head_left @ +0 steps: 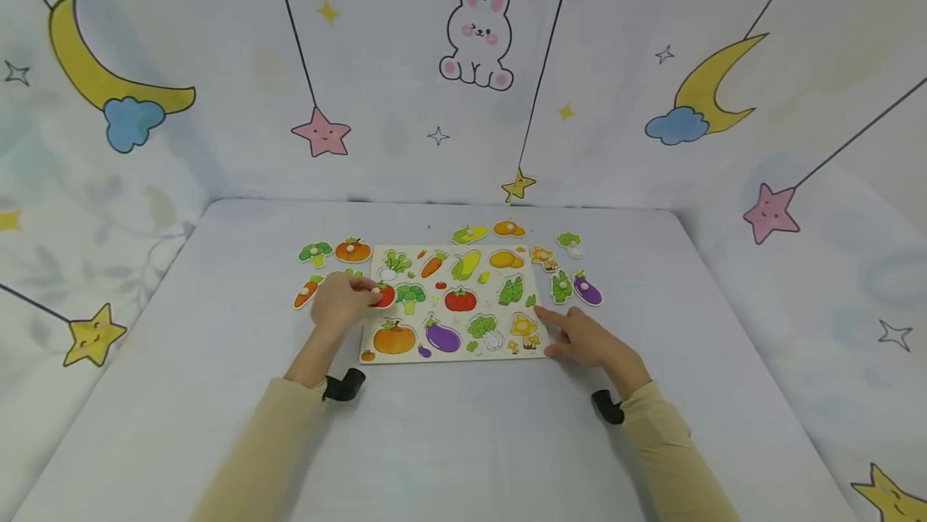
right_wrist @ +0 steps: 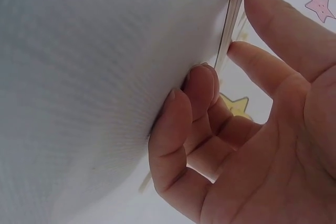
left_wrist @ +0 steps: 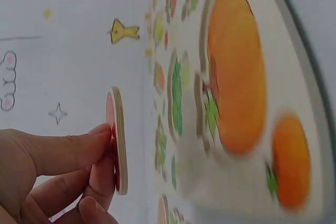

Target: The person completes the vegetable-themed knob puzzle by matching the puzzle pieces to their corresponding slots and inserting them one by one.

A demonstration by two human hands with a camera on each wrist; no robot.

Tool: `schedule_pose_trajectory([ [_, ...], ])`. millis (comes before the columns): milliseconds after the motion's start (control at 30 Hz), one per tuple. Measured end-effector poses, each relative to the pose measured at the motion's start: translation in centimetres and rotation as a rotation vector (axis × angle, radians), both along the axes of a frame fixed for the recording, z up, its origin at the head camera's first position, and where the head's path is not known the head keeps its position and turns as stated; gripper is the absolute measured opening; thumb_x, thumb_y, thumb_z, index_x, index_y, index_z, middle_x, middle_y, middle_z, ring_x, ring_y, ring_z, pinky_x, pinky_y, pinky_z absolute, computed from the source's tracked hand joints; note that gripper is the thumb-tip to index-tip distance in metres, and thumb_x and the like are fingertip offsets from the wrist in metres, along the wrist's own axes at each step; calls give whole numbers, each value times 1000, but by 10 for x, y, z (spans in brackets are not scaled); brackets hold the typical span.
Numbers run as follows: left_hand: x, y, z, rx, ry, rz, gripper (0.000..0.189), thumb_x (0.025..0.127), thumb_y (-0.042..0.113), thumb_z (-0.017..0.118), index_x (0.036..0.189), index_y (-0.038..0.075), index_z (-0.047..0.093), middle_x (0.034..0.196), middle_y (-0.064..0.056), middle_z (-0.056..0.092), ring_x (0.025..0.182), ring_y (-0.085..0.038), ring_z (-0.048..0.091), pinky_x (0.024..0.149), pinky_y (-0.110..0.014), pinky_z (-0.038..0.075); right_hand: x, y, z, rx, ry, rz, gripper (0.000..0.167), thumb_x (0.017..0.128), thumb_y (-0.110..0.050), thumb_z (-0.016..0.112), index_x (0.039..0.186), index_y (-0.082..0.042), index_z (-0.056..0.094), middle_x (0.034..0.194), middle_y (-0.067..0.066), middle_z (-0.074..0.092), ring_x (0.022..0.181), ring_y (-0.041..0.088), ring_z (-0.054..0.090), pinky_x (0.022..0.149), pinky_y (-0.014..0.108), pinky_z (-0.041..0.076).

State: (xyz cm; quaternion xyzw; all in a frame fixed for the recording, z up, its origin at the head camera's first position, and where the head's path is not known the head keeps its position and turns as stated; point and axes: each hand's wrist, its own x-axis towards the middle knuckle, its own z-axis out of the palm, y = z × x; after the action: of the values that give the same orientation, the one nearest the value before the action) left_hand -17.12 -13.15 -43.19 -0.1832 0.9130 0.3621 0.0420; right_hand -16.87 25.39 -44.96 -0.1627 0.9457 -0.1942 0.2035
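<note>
My left hand (head_left: pixel 339 301) pinches a wooden tomato puzzle piece (head_left: pixel 382 295) between thumb and fingers. It holds the piece over the left part of a pale vegetable puzzle board (head_left: pixel 463 357). Seen by the left wrist camera, the tomato piece (left_wrist: pixel 121 150) stands on edge, its red face toward the palm, apart from the board. A printed tomato (head_left: pixel 460 300) lies near the board's middle. At the board's right edge rests my right hand (head_left: pixel 587 339). Its index finger reaches the edge and the thumb touches near the lower corner; in the right wrist view the other fingers bend against the tabletop.
Left of the board lie loose broccoli (head_left: pixel 315 253), pumpkin (head_left: pixel 352 250) and carrot (head_left: pixel 307 291) pieces. Behind it are corn (head_left: pixel 469 234) and potato (head_left: pixel 509 228) pieces. Mushroom (head_left: pixel 545 257), cabbage (head_left: pixel 570 244), asparagus (head_left: pixel 561 286) and eggplant (head_left: pixel 587 289) pieces lie right.
</note>
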Motion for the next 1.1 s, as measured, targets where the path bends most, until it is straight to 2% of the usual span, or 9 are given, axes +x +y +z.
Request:
schedule_pose_trajectory([
  [200,-23,64,-3,42,1,-97,17,85,26,74,96,13,77,96,-6,75,83,-23,65,59,-27,44,1,0,0,-20,10,2,73,85,-24,75,149,-15,41,84,7,40,75,17,39,62,27,32],
  [367,-33,96,-15,60,26,-156,13,84,22,74,93,12,77,91,-5,75,78,-21,67,54,-26,44,3,-2,3,-30,0,-2,72,85,-24,75,149,-14,42,84,7,39,74,17,39,62,27,32],
  [567,-38,111,-27,3,34,-157,11,83,22,75,90,13,77,88,-4,74,76,-21,66,55,-27,42,5,-5,7,30,11,-27,72,85,-24,75,149,-17,42,89,9,41,77,18,41,62,28,33],
  [733,-38,116,-35,-35,43,-146,10,83,23,75,87,15,77,86,-4,73,78,-22,65,58,-30,45,7,-8,9,127,59,-24,72,83,-28,77,148,-21,45,99,10,44,89,22,40,66,29,35],
  [967,-36,121,-38,-49,83,-153,11,81,23,77,81,13,74,80,-3,72,73,-21,64,60,-31,47,10,-11,10,206,140,-1,71,83,-32,77,147,-23,46,112,13,47,100,29,39,70,36,43],
  [1100,-35,121,-38,-62,91,-148,12,82,23,76,79,12,74,77,-4,71,70,-21,62,58,-30,46,11,-13,10,218,146,-8,71,83,-31,76,147,-23,46,120,15,48,103,30,40,72,41,48],
])
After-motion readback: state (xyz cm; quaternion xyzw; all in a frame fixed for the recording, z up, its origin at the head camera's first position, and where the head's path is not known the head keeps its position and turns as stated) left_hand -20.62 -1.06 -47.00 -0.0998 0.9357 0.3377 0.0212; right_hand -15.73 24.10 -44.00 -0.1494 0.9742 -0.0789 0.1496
